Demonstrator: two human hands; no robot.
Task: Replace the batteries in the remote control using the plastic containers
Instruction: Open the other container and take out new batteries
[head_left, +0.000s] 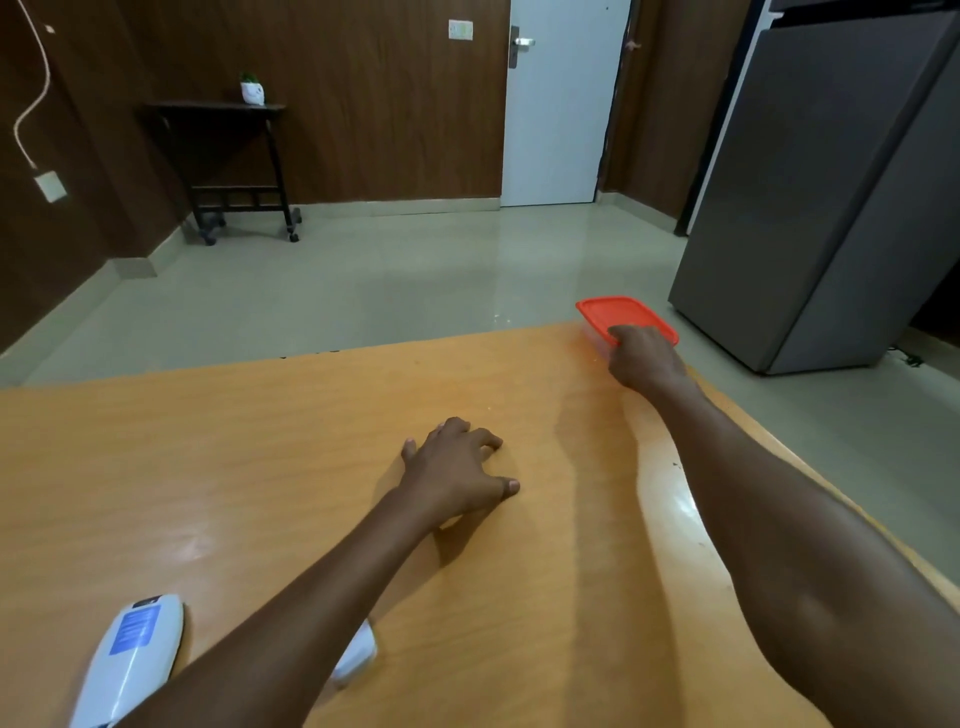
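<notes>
A clear plastic container with a red lid (615, 312) stands at the far right corner of the wooden table (260, 467). My right hand (644, 358) is stretched out to it and rests on its near edge, fingers curled over the lid. My left hand (457, 473) lies on the middle of the table with fingers spread, holding nothing. A white remote control (132, 660) lies back-side up near the front left, a blue label on it. A small white piece (358, 657), perhaps the battery cover, shows beside my left forearm, partly hidden.
The table's far edge drops to a pale tiled floor. A grey refrigerator (831, 197) stands to the right, close to the table corner. A dark side table (228, 156) with a small plant pot and a white door (561, 104) are at the back wall.
</notes>
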